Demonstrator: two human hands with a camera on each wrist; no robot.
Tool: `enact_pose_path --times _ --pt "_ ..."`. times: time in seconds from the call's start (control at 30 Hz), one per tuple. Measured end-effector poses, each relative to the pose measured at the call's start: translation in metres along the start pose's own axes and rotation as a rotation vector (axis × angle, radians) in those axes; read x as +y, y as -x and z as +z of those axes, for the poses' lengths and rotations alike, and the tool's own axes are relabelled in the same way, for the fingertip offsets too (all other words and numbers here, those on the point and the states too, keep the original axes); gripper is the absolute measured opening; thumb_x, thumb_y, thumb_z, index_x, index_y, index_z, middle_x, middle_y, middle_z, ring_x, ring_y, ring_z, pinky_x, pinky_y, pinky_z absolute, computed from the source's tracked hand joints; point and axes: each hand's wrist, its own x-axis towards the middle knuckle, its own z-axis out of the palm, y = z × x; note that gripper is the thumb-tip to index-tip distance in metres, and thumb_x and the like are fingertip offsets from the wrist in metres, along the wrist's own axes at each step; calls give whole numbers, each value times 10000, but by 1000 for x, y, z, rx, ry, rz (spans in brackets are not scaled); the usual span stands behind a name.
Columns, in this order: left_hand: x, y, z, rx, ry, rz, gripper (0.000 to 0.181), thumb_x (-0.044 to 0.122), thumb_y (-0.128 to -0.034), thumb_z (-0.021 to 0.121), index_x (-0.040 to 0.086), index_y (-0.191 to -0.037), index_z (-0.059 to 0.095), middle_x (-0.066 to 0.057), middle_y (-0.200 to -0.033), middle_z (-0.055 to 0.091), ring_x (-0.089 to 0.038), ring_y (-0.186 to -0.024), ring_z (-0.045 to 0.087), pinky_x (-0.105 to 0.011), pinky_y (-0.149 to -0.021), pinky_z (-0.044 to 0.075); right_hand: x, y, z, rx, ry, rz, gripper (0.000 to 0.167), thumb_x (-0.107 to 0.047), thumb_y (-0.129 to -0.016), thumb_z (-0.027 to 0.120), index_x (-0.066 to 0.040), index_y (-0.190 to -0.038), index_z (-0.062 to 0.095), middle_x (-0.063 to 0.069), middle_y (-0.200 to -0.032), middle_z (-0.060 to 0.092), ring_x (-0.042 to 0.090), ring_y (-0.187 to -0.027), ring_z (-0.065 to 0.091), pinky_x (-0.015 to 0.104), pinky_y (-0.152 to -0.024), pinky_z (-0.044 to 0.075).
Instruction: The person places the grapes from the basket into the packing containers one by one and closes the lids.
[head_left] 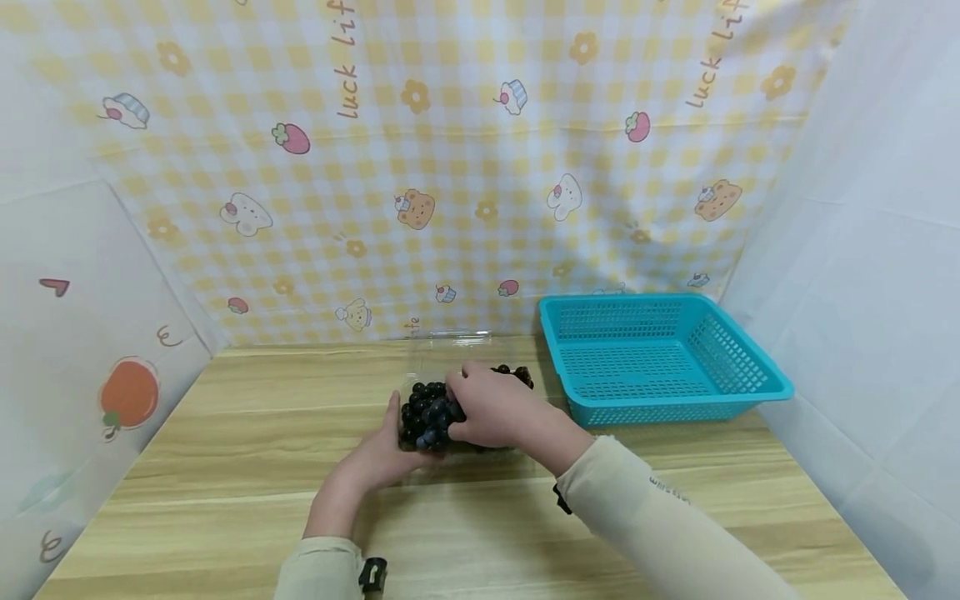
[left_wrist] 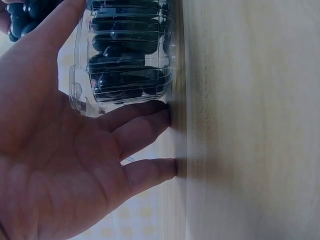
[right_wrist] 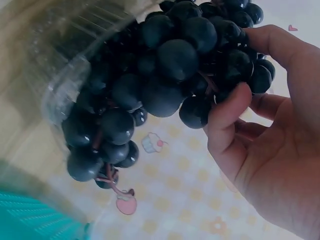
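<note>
A bunch of dark grapes [head_left: 431,414] lies in a clear plastic box [left_wrist: 82,95], whose see-through lid [head_left: 450,354] stands raised at the back. My right hand [head_left: 495,408] grips part of the bunch from above; in the right wrist view, thumb and fingers pinch dark grapes [right_wrist: 172,60], and a stem hangs out at one end. Against the box's left side rests my left hand [head_left: 381,454], thumb along the rim. The left wrist view shows its fingers [left_wrist: 142,132] extended low beside the box, their tips at the tabletop.
A turquoise perforated basket [head_left: 675,408] stands right of the box on the wooden table [head_left: 262,442]. Behind the table hangs a yellow checked cloth [head_left: 480,167] with cartoon prints. White sheets [head_left: 862,292] close off both sides.
</note>
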Motion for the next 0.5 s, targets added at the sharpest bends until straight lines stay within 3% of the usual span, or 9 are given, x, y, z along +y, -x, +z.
enact_pose_path --times 0.33,0.5 --pt "0 -1 1 1 -6 -2 1411 631 -826 834 85 -1704 -126 -439 -1589 395 -571 -1371 563 -677 -1134 491 0 0 8 66 59 2 397 -551 -1001 693 -212 -1204 654 3 -1147 674 169 -912 691 403 -740 631" --pt "-1 -2 0 -5 -11 6 1415 645 -828 826 77 -1701 -132 -437 -1581 411 -549 -1367 578 -660 -1124 506 -1 -1 12 25 111 -35 487 -557 -1022 660 -248 -1397 638 37 -1330 676 231 -1153 691 442 -866 654"
